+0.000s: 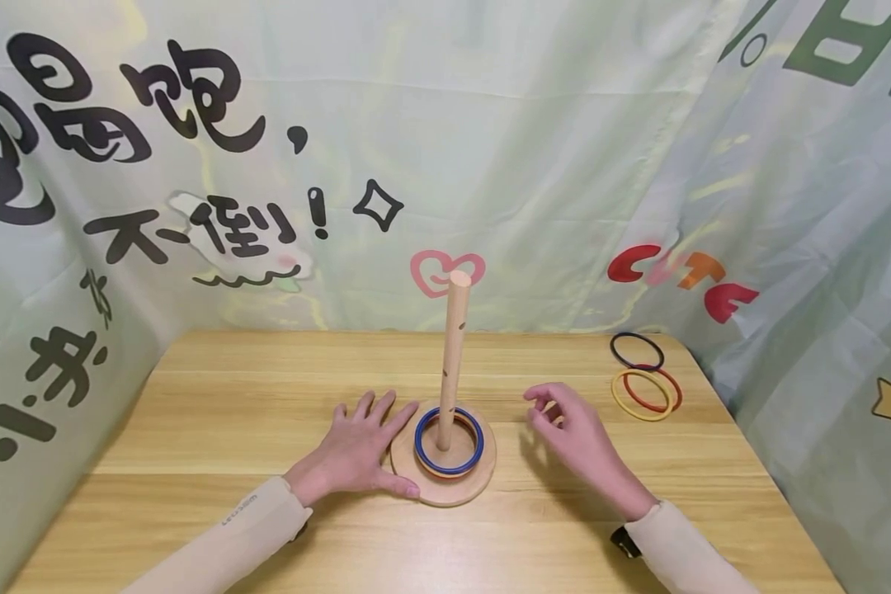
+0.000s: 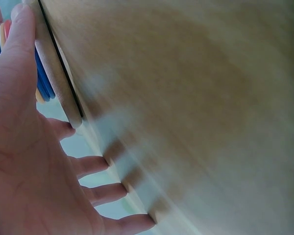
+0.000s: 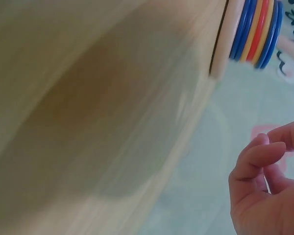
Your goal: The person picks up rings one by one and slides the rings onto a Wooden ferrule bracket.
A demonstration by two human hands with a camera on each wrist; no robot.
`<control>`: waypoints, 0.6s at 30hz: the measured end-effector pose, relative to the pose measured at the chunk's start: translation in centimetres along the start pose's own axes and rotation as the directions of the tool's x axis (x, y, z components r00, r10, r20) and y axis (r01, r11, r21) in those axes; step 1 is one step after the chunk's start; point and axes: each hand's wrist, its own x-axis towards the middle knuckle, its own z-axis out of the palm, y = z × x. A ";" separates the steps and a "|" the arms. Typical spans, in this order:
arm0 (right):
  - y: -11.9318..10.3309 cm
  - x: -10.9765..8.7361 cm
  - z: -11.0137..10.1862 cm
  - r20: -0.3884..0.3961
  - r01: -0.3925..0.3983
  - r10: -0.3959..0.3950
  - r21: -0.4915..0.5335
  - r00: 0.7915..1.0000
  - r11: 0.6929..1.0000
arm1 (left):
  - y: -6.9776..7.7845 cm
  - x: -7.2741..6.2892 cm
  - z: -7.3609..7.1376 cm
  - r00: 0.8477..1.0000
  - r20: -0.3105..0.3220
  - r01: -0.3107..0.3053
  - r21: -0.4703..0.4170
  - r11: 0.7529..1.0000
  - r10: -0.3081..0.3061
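Your work unit is a wooden base [image 1: 478, 487] carrying an upright peg [image 1: 454, 355]. It stands about midway between the left and right edges of the tabletop [image 1: 267, 371], apparently so that both hands can reach it equally well.

Your left hand [image 1: 356, 454] lies flat with the fingers spread apart, gripping nothing. The thumb lies at the near left rim of the base and the index finger at its far left rim, with the other fingertips on the tabletop. This straddling contact probably serves to stop the base sliding or tipping.

The ring stack [image 1: 449, 471] encircles the foot of the peg and rests on the base. As the right wrist view shows, it runs from the base up: two blue, yellow, red, yellow, two blue. Sitting low, it should help to keep the unit stable.

Your right hand [image 1: 575, 425] is raised above the tabletop, between the base and the right edge. Its fingers are loosely bent and hold nothing, likely to remain free for light, thin parts.

Three loose rings overlap near the far right corner: a dark ring [image 1: 637, 335] nearest the far edge, then a red ring [image 1: 679, 396] and a yellow ring [image 1: 615, 396]. That position seems chosen for right-hand access, well apart from the peg.
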 end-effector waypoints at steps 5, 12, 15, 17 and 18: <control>1.7 -0.5 -2.5 -0.057 -0.010 0.008 -0.040 0.998 0.999 | 0.0 0.1 0.0 1.000 -0.002 -0.003 0.000 1.000 0.003; 4.4 -1.3 -5.9 -0.116 -0.027 0.011 -0.137 0.993 0.990 | 0.0 0.1 -0.1 1.000 0.003 -0.002 -0.002 1.000 0.002; 5.4 -1.5 -7.0 -0.131 -0.051 0.027 -0.181 0.991 0.982 | -0.1 0.1 0.0 1.000 0.004 0.000 0.004 1.000 0.000; 6.1 -1.6 -7.7 -0.131 -0.069 0.041 -0.211 0.991 0.975 | -0.1 0.0 0.0 1.000 0.004 0.003 0.005 1.000 -0.003; 6.4 -1.6 -8.0 -0.127 -0.079 0.052 -0.223 0.991 0.972 | -0.1 0.0 0.0 1.000 0.005 0.004 0.004 1.000 -0.005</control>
